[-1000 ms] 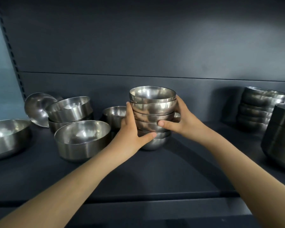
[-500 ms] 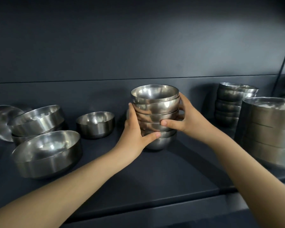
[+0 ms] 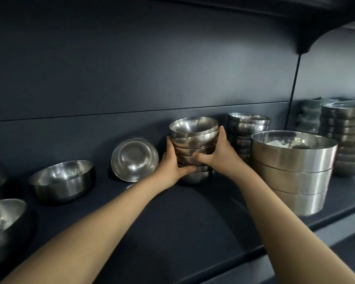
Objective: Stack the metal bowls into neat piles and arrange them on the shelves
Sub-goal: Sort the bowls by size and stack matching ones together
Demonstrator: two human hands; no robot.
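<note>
A stack of several small metal bowls [image 3: 194, 132] stands at the back of the dark shelf [image 3: 172, 218]. My left hand [image 3: 171, 165] grips its left side, thumb across the lower bowls. My right hand [image 3: 218, 153] holds the right side, thumb on the front and fingers behind. Just right of it is another pile of small bowls [image 3: 247, 126]. Three large nested bowls [image 3: 291, 171] stand nearer the front on the right.
A bowl on its edge [image 3: 134, 159] leans against the back wall left of the stack. A single upright bowl [image 3: 63, 181] and more bowls [image 3: 2, 218] lie further left. Taller piles [image 3: 344, 136] fill the neighbouring bay on the right.
Both hands have carried the stack to the right along the shelf and further back, close beside the right-hand pile of small bowls. The view has swung right.
</note>
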